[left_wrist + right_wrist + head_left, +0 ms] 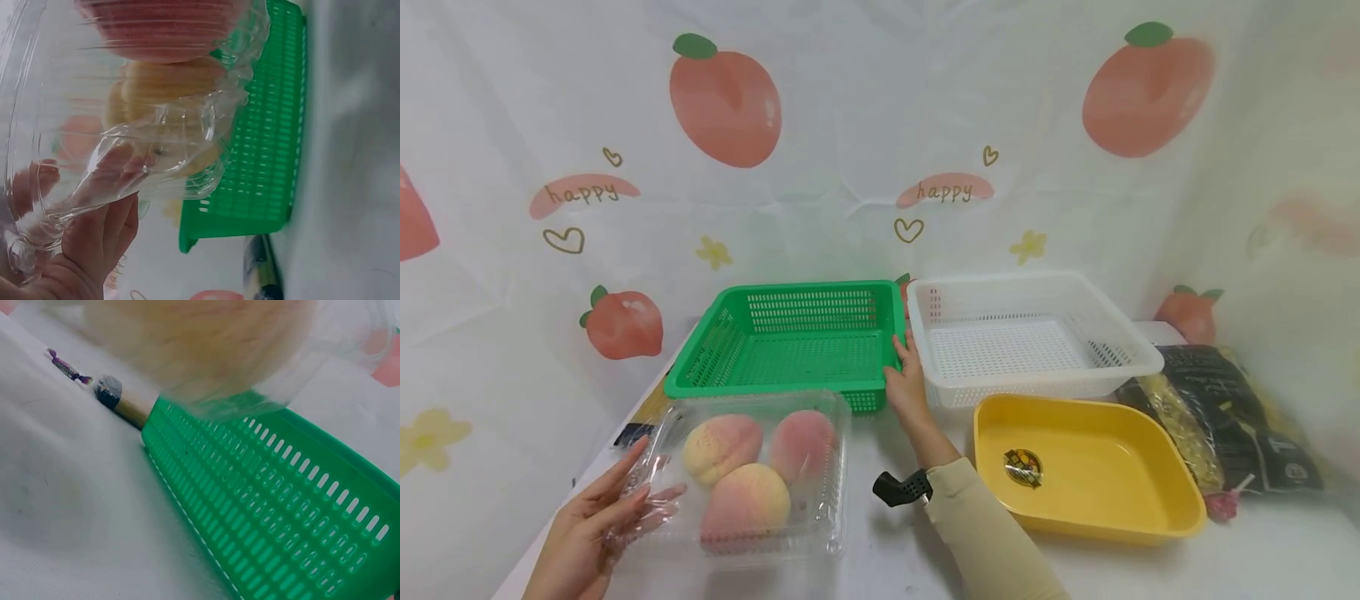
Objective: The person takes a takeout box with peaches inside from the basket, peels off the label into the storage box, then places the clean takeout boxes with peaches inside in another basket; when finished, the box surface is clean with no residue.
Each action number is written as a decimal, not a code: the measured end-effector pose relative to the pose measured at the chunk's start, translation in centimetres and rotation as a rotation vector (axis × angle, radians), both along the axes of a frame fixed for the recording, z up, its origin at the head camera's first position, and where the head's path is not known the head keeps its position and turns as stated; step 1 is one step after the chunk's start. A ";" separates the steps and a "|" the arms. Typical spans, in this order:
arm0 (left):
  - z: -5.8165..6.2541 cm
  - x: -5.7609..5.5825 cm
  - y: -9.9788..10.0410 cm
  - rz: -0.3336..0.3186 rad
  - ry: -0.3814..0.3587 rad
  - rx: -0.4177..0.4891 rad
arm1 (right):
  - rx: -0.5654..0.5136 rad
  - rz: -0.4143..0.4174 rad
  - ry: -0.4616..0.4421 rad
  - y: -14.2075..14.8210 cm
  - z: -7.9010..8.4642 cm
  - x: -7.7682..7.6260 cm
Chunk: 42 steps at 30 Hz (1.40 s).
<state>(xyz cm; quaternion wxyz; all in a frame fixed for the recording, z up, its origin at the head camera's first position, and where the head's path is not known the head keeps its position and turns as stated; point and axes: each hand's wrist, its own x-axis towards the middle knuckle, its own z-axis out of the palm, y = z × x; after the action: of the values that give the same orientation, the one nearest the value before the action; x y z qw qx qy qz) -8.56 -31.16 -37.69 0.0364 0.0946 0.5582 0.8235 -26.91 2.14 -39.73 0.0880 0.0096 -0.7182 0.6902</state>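
My left hand (583, 521) grips the left side of a clear plastic clamshell box (838, 467) with three peaches (747, 504) inside. In the left wrist view, that hand's fingers (115, 228) lie against the box wall, and some show through the plastic. The box is held in front of a green basket (782, 390). My right hand (910, 383) reaches between the green basket and a white basket (1030, 382). Its fingers are fairly straight and touch the green basket's right rim near the front corner. The right wrist view does not show this hand; peaches and plastic blur across its top.
A yellow tray (1090, 467) with a round sticker stands right of my forearm. Dark packages (1232, 417) lie at the far right, beside a small pink wrapped candy (1223, 504). Another wrapped candy (67, 367) lies left of the green basket. A peach-print cloth (842, 142) hangs behind.
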 end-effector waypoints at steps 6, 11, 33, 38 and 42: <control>1.4 -0.7 0.3 -0.035 0.062 0.078 | 0.010 0.014 -0.007 0.0 0.0 0.1; 2.7 -2.1 1.0 0.029 0.058 0.063 | 0.002 0.009 0.000 0.0 0.1 0.2; 8.4 -10.7 3.1 0.155 -0.043 0.036 | 0.002 0.001 0.025 0.0 0.1 0.2; 9.5 -12.6 3.3 0.149 -0.081 0.008 | 0.002 -0.005 0.029 -0.1 0.1 0.3; 10.3 -14.0 3.6 0.180 -0.107 -0.042 | -0.003 -0.010 0.022 -0.2 0.1 0.2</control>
<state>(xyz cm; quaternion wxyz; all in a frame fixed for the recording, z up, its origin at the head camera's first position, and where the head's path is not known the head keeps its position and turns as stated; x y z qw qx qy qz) -22.57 -27.60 -27.41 -0.0057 -0.0008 0.5790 0.8153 -26.68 1.99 -39.67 0.0994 0.0137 -0.7163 0.6906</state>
